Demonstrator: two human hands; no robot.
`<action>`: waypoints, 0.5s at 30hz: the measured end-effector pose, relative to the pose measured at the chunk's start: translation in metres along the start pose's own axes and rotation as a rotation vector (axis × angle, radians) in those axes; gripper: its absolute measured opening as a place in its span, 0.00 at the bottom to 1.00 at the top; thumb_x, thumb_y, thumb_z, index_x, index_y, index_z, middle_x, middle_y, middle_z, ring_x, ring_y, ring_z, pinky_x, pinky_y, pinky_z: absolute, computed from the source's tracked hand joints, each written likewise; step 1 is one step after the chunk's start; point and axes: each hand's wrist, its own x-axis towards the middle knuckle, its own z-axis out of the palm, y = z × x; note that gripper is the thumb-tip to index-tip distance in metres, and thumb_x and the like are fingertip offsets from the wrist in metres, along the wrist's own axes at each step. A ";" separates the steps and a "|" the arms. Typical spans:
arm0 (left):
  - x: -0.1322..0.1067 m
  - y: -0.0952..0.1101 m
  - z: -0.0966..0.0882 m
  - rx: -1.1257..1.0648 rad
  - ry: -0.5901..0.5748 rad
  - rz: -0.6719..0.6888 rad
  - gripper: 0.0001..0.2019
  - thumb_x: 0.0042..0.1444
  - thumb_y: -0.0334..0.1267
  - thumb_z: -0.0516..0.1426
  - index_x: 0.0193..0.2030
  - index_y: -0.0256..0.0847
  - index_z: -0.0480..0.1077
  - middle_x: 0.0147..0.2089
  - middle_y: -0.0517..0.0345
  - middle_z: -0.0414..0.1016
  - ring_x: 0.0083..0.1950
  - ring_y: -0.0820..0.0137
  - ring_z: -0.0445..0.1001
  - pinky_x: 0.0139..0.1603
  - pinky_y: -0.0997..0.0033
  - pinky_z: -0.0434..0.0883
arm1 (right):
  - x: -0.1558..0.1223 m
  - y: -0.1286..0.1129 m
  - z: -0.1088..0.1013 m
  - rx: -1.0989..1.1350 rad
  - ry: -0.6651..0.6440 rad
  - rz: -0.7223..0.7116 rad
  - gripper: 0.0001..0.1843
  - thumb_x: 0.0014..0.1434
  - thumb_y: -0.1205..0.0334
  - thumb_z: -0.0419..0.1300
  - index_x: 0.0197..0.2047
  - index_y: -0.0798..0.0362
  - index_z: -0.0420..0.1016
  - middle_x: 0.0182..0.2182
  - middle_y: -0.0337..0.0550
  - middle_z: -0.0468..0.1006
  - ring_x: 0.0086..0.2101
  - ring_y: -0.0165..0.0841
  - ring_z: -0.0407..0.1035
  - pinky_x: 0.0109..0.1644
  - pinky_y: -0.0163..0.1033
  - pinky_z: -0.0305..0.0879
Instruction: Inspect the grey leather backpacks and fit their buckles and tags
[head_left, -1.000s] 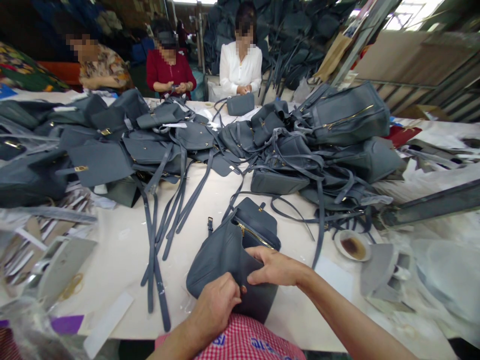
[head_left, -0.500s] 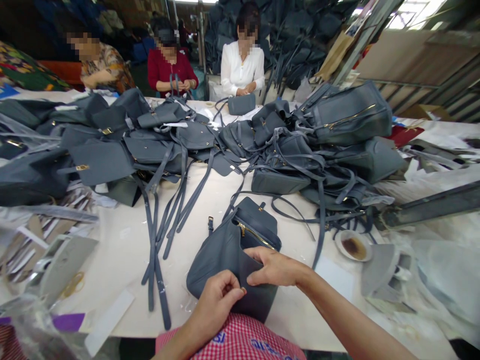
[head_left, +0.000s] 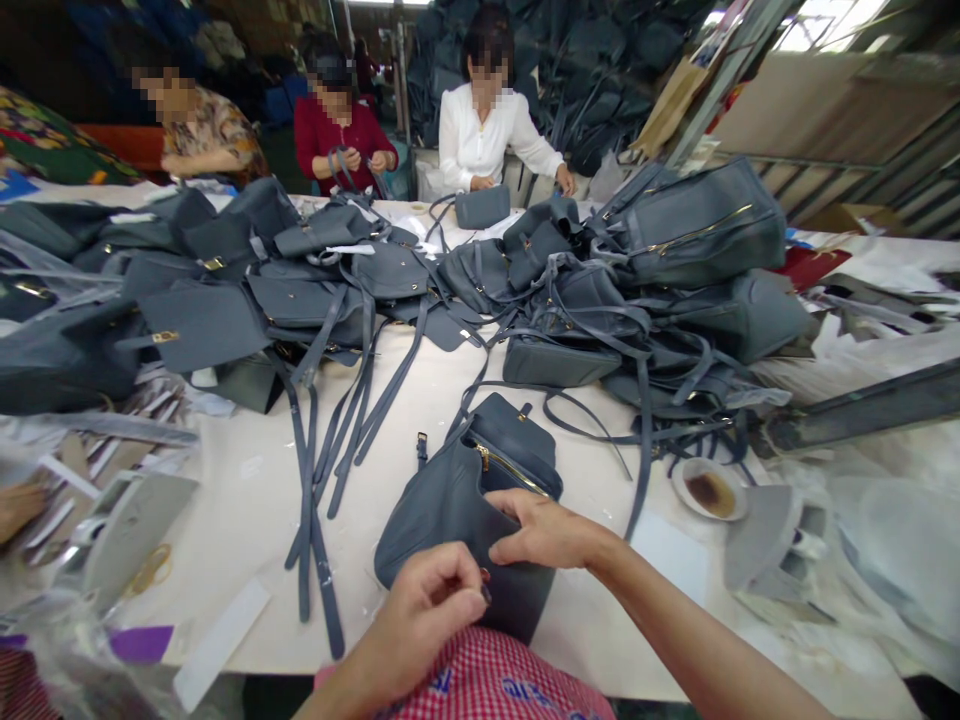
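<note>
A blue-grey bag (head_left: pixel 427 505) lies in front of me on the table, its mouth turned toward my hands. Its flap (head_left: pixel 517 432) is folded back, and a gold zip (head_left: pixel 517 472) runs along the opening. My right hand (head_left: pixel 544 530) grips the bag's near edge, fingers inside the mouth and thumb outside. Just left of it, my left hand (head_left: pixel 431 610) is closed in a pinch over the near side of the bag. Something small and dark shows at its fingertips, too small to name.
Blue-grey bags (head_left: pixel 375 270) are heaped across the table, with loose straps (head_left: pixel 307 510) hanging toward me. A dish of brown stuff (head_left: pixel 709 490) stands at right, near a grey tape-dispenser-like object (head_left: pixel 761 540). Several co-workers sit opposite; another person's hand (head_left: pixel 19 510) shows at far left.
My left hand has drawn slightly toward me, and the small dark thing at its fingertips now shows. The white-sleeved co-worker has reached one hand sideways. Another person's hand has appeared at far left.
</note>
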 end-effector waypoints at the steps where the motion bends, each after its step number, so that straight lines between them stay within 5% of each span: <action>1: -0.001 0.002 -0.015 -0.001 0.004 -0.009 0.14 0.59 0.40 0.50 0.23 0.41 0.61 0.24 0.61 0.63 0.27 0.71 0.64 0.30 0.72 0.63 | 0.000 -0.001 0.000 -0.012 -0.007 -0.006 0.13 0.45 0.68 0.61 0.37 0.52 0.77 0.31 0.36 0.80 0.31 0.32 0.71 0.33 0.34 0.65; 4: 0.000 0.000 -0.062 0.472 0.244 0.007 0.13 0.59 0.38 0.49 0.25 0.40 0.66 0.32 0.51 0.72 0.38 0.61 0.71 0.43 0.60 0.68 | -0.002 -0.007 0.000 -0.091 0.013 -0.037 0.12 0.46 0.69 0.61 0.37 0.51 0.77 0.31 0.36 0.80 0.31 0.32 0.72 0.33 0.34 0.65; 6: 0.004 -0.003 -0.082 0.794 0.468 0.042 0.09 0.55 0.34 0.52 0.39 0.38 0.72 0.50 0.40 0.72 0.57 0.50 0.67 0.56 0.47 0.63 | -0.005 -0.013 0.004 -0.177 0.070 -0.062 0.11 0.46 0.69 0.61 0.36 0.51 0.76 0.31 0.36 0.81 0.32 0.33 0.72 0.34 0.34 0.65; 8: 0.012 0.003 -0.084 0.857 0.521 0.163 0.19 0.56 0.33 0.52 0.54 0.36 0.67 0.63 0.37 0.64 0.66 0.49 0.57 0.62 0.46 0.58 | -0.007 -0.017 0.016 -0.264 0.151 -0.070 0.09 0.47 0.69 0.61 0.34 0.51 0.76 0.32 0.40 0.81 0.35 0.37 0.73 0.38 0.37 0.65; 11: 0.032 0.034 -0.055 0.648 0.264 0.338 0.19 0.62 0.38 0.49 0.59 0.43 0.65 0.60 0.48 0.70 0.60 0.61 0.68 0.59 0.62 0.66 | -0.001 -0.017 0.045 -0.393 0.312 -0.085 0.09 0.49 0.69 0.62 0.37 0.55 0.75 0.32 0.48 0.81 0.36 0.44 0.74 0.40 0.43 0.66; 15: 0.072 0.080 0.009 0.733 -0.267 0.194 0.16 0.62 0.39 0.48 0.33 0.40 0.76 0.33 0.53 0.80 0.37 0.63 0.77 0.40 0.68 0.72 | 0.019 -0.005 0.081 -0.442 0.472 -0.206 0.07 0.58 0.65 0.62 0.41 0.53 0.75 0.38 0.48 0.80 0.38 0.39 0.74 0.42 0.44 0.70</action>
